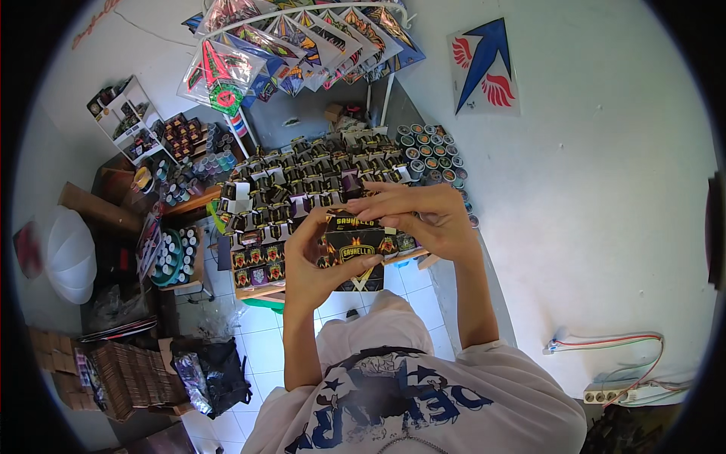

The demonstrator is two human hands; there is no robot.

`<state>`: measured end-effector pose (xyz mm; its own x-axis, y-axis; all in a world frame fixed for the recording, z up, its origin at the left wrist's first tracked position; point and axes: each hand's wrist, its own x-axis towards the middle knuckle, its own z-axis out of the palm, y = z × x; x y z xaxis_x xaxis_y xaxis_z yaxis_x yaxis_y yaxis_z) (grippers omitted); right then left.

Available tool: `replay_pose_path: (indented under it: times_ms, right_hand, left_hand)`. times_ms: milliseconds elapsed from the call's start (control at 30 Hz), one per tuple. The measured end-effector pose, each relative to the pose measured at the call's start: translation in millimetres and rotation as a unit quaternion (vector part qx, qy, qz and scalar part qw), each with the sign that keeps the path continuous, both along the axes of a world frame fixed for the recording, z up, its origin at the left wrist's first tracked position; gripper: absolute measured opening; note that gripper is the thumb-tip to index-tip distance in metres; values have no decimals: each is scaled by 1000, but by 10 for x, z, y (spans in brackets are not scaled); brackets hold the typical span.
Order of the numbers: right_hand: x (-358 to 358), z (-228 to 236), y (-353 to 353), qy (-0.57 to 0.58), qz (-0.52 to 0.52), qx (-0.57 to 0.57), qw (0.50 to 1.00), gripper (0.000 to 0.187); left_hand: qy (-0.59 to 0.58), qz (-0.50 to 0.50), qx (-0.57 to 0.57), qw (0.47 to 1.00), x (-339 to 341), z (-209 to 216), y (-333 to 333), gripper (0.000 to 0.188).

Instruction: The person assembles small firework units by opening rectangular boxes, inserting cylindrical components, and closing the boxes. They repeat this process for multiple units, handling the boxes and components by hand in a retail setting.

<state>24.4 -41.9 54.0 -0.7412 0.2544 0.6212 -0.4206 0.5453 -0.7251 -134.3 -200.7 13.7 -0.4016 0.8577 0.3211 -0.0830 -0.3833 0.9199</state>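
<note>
A small black cardboard box (352, 246) with yellow and orange flame print is held up in front of me, over the near edge of the table. My left hand (311, 261) grips its left side, the thumb lying across the printed front and the fingers behind. At the upper right, my right hand (427, 219) has its fingers bent over the top edge, the thumb tucked beneath them. A lower flap with a pale V-shaped mark hangs below the front. What is inside the box is hidden.
Rows of similar open boxes (302, 178) cover the wooden table, with closed ones (257, 276) at its near left corner. Round lidded jars (431, 151) stand along the right. Packaged kites (310, 45) hang from a rack behind. Cardboard stacks (136, 374) lie lower left.
</note>
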Motion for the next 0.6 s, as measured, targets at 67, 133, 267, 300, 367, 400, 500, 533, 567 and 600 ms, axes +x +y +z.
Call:
replay_pose_path:
  times_ms: [67, 133, 267, 300, 367, 400, 500, 533, 567, 600]
  right_hand:
    - [22, 35, -17, -15, 6, 8, 1000, 28]
    - [67, 117, -49, -40, 21, 5, 999, 27]
    - [139, 154, -51, -68, 31, -36, 997, 30]
    - [152, 150, -46, -68, 32, -46, 996, 30]
    - [173, 167, -47, -80, 29, -61, 994, 31]
    - [181, 193, -53, -93, 27, -65, 993, 32]
    - [173, 184, -45, -91, 23, -51, 994, 34]
    - [169, 177, -38, -84, 22, -42, 995, 36]
    - [175, 186, -36, -93, 26, -58, 994, 35]
    - [191, 205, -32, -102, 30, -73, 992, 34]
  left_hand:
    - [4, -3, 3, 1000, -9, -41, -13, 60]
    - [14, -2, 5, 1000, -15, -72, -38, 60]
    - [24, -5, 7, 1000, -13, -78, -59, 58]
    - [23, -4, 10, 1000, -12, -91, -53, 57]
    - [18, -2, 13, 1000, -19, -142, -46, 58]
    - [13, -1, 13, 1000, -27, -186, -47, 60]
    - [-11, -5, 20, 1000, -10, -199, -20, 72]
    - [-20, -7, 24, 999, 1, -189, -2, 77]
    - [-34, -17, 36, 999, 7, -165, 1, 82]
    - [-47, -26, 47, 997, 11, -128, 1, 87]
